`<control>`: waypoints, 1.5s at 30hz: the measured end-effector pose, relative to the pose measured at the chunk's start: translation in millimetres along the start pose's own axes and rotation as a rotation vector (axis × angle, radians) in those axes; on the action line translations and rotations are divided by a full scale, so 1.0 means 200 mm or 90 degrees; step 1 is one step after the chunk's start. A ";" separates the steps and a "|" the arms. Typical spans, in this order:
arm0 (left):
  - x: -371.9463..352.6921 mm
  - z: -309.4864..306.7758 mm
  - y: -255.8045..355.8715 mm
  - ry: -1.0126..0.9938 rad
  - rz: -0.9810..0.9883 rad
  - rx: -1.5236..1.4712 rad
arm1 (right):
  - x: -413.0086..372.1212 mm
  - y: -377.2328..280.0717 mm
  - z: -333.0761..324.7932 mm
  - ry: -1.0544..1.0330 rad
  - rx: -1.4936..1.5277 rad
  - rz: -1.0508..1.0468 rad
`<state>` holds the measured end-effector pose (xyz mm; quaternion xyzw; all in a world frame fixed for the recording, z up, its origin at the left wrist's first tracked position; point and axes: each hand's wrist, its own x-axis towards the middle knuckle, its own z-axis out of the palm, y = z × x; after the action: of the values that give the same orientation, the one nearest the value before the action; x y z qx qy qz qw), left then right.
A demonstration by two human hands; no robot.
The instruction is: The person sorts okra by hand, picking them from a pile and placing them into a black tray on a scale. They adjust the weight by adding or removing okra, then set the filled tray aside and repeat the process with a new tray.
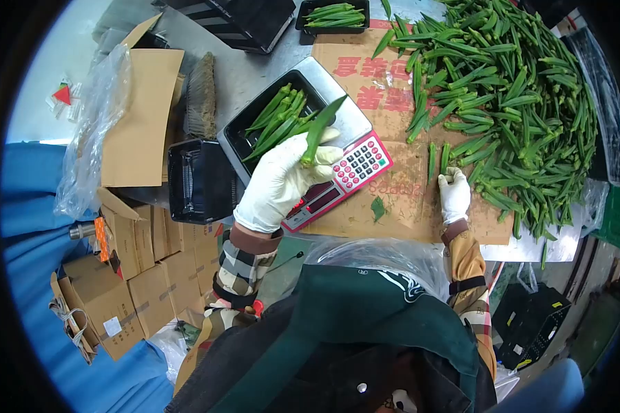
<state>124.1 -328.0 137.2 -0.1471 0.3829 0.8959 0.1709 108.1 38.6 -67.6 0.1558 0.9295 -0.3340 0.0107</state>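
Overhead, 2 white-gloved hands work with okra. The left hand point(282, 177) has its fingers closed around a green okra pod point(322, 129), held above the edge of a black tray point(237, 138) that sits on a pink-trimmed scale point(359, 125) with more pods inside. The right hand point(455, 196) rests on a cardboard sheet point(403, 162), its fingers curled at the end of a loose pod point(445, 155); whether they grip it, I cannot tell. Beside it spreads a large okra pile point(523, 103). A loosened left grip could drop the pod outside the tray; a wrist leaning on the scale could skew its reading; a nudge could spill pods off the surface point(565, 246).
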 end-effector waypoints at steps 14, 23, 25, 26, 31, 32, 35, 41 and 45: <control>0.04 -0.01 -0.06 -0.001 0.004 0.036 | 0.02 -0.16 0.07 -0.019 -0.030 -0.015; 0.10 0.13 -0.27 0.023 0.014 0.125 | 0.04 -0.14 -0.23 -0.210 0.512 0.234; 0.14 0.21 -0.36 -0.039 -0.018 0.249 | 0.01 -0.23 -0.49 -0.189 0.501 0.172; 0.17 0.22 -0.42 -0.081 -0.059 0.284 | 0.00 -0.28 -0.61 -0.129 0.523 0.149; 0.20 0.42 -0.77 -0.363 -0.194 0.385 | -0.07 -0.54 -0.98 -0.062 0.541 -0.001; 0.20 0.46 -0.77 -0.320 -0.124 0.308 | -0.11 -0.57 -0.99 -0.082 0.460 -0.025; 0.26 0.46 -0.66 -0.284 0.131 0.174 | -0.22 -0.71 -0.86 -0.267 0.402 -0.084; 0.13 0.33 -0.14 0.052 0.226 0.357 | -0.47 -0.86 -0.42 -0.442 0.387 -0.199; 0.18 -0.09 0.10 0.318 0.442 0.626 | -0.49 -0.75 -0.37 -0.440 0.373 -0.121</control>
<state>85.5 -347.0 124.2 -0.1229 0.8018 0.5580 -0.1751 163.3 -51.7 93.7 -0.0543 0.7481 -0.6145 0.2446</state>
